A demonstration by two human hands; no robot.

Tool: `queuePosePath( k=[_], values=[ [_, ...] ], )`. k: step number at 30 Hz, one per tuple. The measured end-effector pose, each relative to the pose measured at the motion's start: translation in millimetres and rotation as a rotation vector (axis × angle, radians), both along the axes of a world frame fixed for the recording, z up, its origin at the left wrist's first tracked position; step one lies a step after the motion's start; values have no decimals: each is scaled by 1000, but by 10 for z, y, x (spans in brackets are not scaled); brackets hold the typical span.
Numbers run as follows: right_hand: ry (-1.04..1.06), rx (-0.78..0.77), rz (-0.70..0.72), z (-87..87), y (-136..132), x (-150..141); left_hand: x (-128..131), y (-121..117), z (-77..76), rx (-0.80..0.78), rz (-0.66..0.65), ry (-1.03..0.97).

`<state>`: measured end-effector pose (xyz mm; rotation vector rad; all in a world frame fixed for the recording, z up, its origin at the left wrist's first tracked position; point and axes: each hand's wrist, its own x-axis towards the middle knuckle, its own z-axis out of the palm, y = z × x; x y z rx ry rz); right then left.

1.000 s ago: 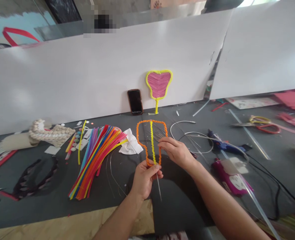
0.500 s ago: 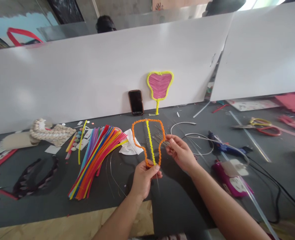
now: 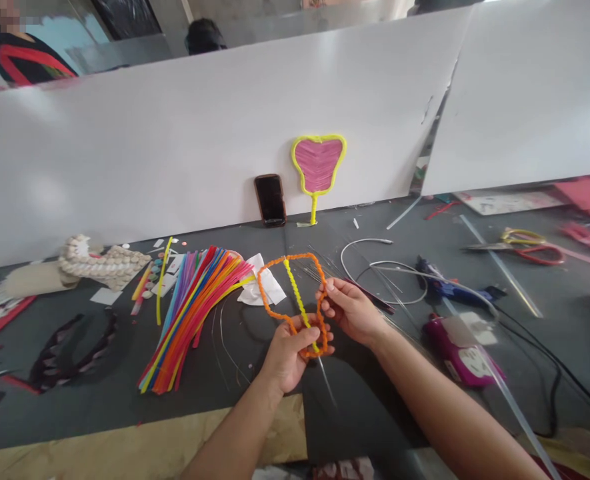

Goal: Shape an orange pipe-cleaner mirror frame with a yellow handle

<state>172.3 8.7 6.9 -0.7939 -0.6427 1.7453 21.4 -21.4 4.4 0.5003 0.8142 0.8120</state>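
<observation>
An outline frame of twisted orange pipe cleaner [image 3: 261,293], wide at the top and narrow below, is held up over the table. A twisted yellow pipe cleaner [image 3: 295,287] runs down its middle, and a thin bare wire [image 3: 327,383] sticks out beneath. My left hand [image 3: 295,348] is closed round the narrow lower part, thumb on top of the yellow strip. The fingertips of my right hand [image 3: 352,308] pinch the orange outline on its right side. Behind it, a pink panel with a yellow border on a stem [image 3: 319,165] leans upright against the white board.
Left of my hands lies a bundle of coloured pipe cleaners [image 3: 195,313] by a crumpled white tissue [image 3: 262,283]. A phone [image 3: 270,200] leans on the white board [image 3: 175,153]. To the right are a blue glue gun [image 3: 449,287], a magenta device [image 3: 462,353] and scissors [image 3: 522,245].
The orange frame has tilted and moved a little down and left. My right fingers, earlier at its right edge, now grip that side lower down. A person has come into view behind the board.
</observation>
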Motion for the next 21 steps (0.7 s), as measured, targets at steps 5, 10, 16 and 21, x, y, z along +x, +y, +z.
queuePosePath(
  k=[5,10,16,21],
  values=[
    [-21,29,7,-15,-30,-83,7,27,-46,-58,60,38],
    [-16,37,-10,-39,-32,-103,11,30,-50,-69,87,43],
    [14,16,63,-24,-60,-113,3,35,-44,-50,79,43],
    [-128,27,207,-73,-80,-73,-7,33,-43,-56,105,63]
  ],
)
